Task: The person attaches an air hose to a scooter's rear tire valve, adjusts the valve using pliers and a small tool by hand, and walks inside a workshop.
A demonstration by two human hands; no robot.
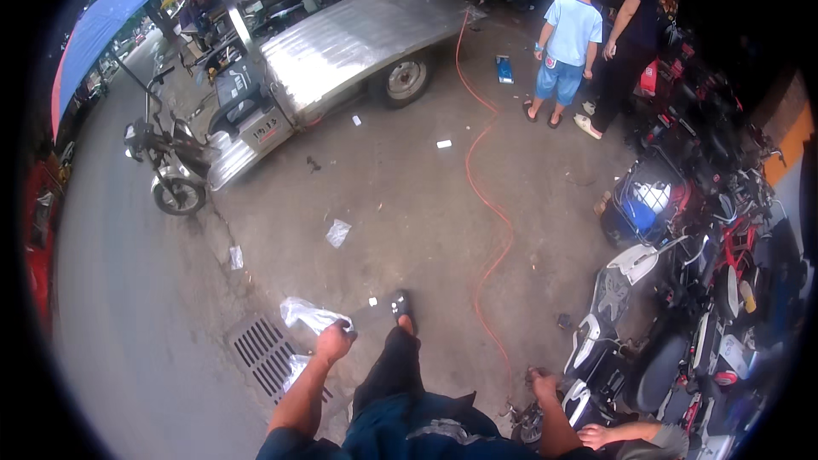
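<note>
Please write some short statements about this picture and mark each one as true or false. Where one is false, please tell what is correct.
1. The left hand grips clear, crumpled plastic. True.
2. The cord on the ground is blue. False: it is orange-red.
3. The front wheel of the three-wheeler is at its left end in the picture. True.
4. The grate lies to the right of the person's feet. False: it lies to the left.
5. The person in the light blue shirt has their back to the camera. True.
</note>
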